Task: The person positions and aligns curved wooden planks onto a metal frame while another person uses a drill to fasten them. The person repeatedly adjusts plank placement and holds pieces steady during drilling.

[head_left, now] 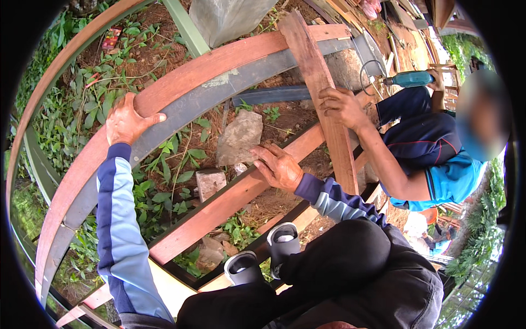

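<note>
A long curved beam (219, 60), reddish wood along a dark grey strip, sweeps across from lower left to upper right. My left hand (130, 119) grips it, the thumb on the near side and the fingers bent over the far side. My right hand (278, 166) lies on a straight reddish wooden beam (219, 211), its fingers loosely spread and holding nothing. A short brown plank (323, 90) crosses the curved beam's right part and slants down past the straight beam. A co-worker's hand (346, 108) holds this plank at its middle.
At right the co-worker squats, another hand holding a teal power tool (411, 79) near a thin metal ring (372, 77). Grey stones (240, 137) and leafy plants lie on the soil between the beams. My sandalled feet (283, 244) are below the straight beam. Green metal bars (186, 27) stand behind.
</note>
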Available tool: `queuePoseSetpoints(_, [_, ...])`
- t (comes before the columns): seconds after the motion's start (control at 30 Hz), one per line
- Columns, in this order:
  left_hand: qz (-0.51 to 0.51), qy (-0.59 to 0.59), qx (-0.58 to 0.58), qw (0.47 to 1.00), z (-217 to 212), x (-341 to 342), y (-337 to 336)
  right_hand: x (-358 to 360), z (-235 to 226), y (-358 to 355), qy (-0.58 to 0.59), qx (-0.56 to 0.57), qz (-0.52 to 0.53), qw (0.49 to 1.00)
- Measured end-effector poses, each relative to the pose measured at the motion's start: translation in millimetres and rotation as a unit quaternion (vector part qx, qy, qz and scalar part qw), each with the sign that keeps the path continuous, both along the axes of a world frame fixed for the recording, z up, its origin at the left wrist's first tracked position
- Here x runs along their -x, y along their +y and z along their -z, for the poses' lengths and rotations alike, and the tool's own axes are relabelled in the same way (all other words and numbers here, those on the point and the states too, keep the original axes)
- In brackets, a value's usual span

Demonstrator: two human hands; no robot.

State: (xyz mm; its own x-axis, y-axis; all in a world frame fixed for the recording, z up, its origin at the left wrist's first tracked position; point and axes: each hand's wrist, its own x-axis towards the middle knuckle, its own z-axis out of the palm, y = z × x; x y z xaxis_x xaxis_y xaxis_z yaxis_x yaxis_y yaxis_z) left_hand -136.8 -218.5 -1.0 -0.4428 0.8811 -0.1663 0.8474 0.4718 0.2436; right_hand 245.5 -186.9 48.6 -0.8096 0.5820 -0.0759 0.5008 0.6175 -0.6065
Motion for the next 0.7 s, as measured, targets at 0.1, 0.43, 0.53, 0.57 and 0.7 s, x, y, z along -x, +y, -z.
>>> queuePoseSetpoints(0.1, [0.002,0.012,-0.008,1.000,-2.3,-1.1,-0.5,5.2,7.8,6.2,0.005,-0.025,-0.021,0.999])
queuePoseSetpoints(0.43, [-0.008,0.001,0.013,1.000,-1.2,0.0,0.6,3.2,32.1,3.9,-0.002,-0.074,-0.046,0.996])
queuePoseSetpoints(0.53, [0.001,0.031,-0.017,0.999,3.0,-0.3,-0.9,-0.8,40.2,-3.8,-0.033,-0.046,-0.036,0.998])
queuePoseSetpoints(0.57, [-0.004,0.017,-0.010,1.000,3.8,0.2,-0.3,-2.1,42.9,-4.9,-0.045,-0.052,-0.033,0.997])
queuePoseSetpoints(0.7, [-0.016,0.022,0.000,1.000,3.6,-1.1,-1.3,-6.0,50.3,-7.0,-0.086,-0.066,-0.052,0.993])
